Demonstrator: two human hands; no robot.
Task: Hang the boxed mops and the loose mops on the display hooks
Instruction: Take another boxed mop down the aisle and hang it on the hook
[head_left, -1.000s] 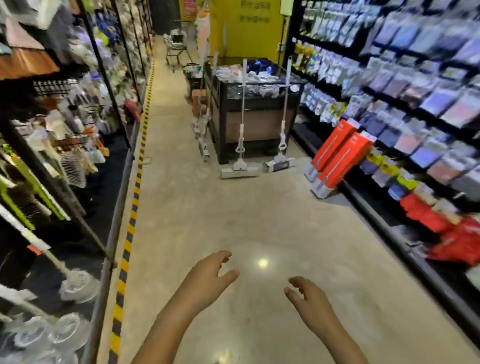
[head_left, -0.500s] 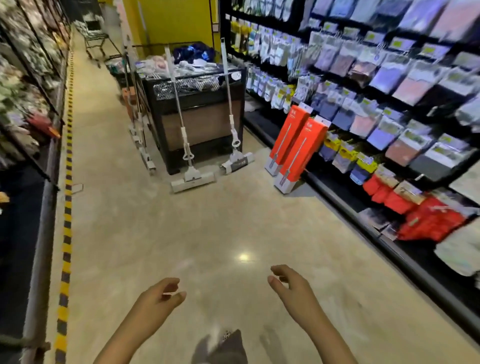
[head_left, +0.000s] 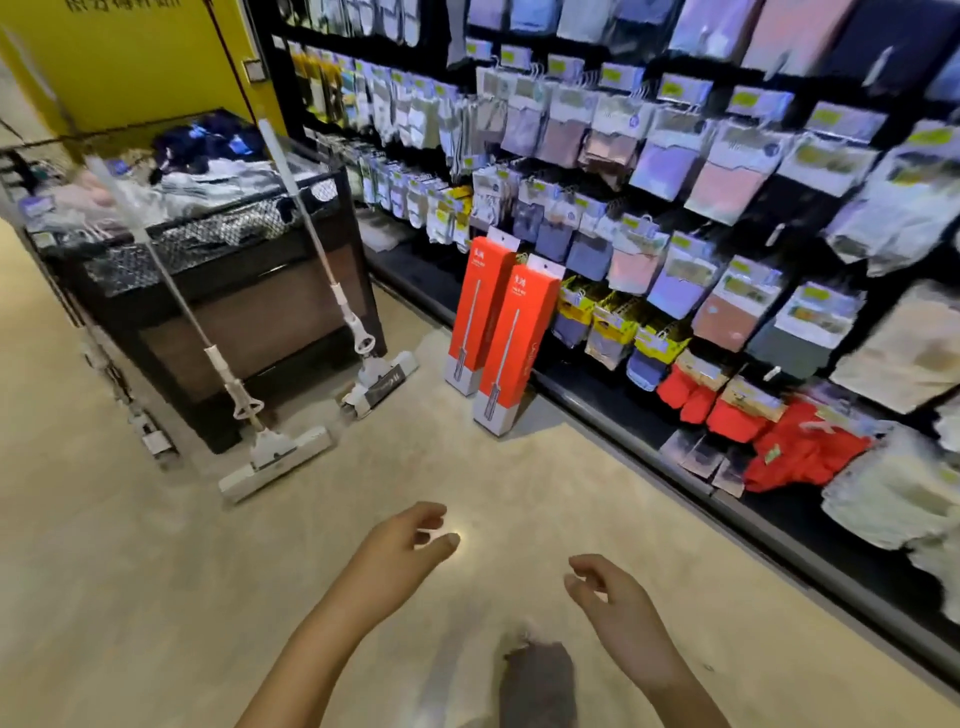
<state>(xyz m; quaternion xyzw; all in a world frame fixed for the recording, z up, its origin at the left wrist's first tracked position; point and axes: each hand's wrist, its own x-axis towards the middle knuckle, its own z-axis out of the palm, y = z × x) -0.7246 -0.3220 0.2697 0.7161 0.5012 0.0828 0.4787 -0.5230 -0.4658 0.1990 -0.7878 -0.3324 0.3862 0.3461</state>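
Two red boxed mops stand on the floor, leaning against the right-hand shelf: the nearer box (head_left: 511, 351) and one behind it (head_left: 477, 312). Two loose white mops lean on a black bin: the left mop (head_left: 270, 452) and the right mop (head_left: 376, 382), heads on the floor. My left hand (head_left: 402, 553) and my right hand (head_left: 610, 597) are held out low over the floor, well short of the mops, fingers loosely curled apart and holding nothing.
A black mesh-topped bin (head_left: 218, 306) full of folded textiles stands in the aisle. The black shelf (head_left: 675, 218) on the right is hung with packaged socks and cloths, its base ledge (head_left: 649, 457) jutting out. A yellow wall (head_left: 130, 57) is behind. A dark shoe (head_left: 537, 680) shows below.
The view has swung right and closer to the mops and the right shelf. Both hands stay empty; the left hand has risen and reached forward.
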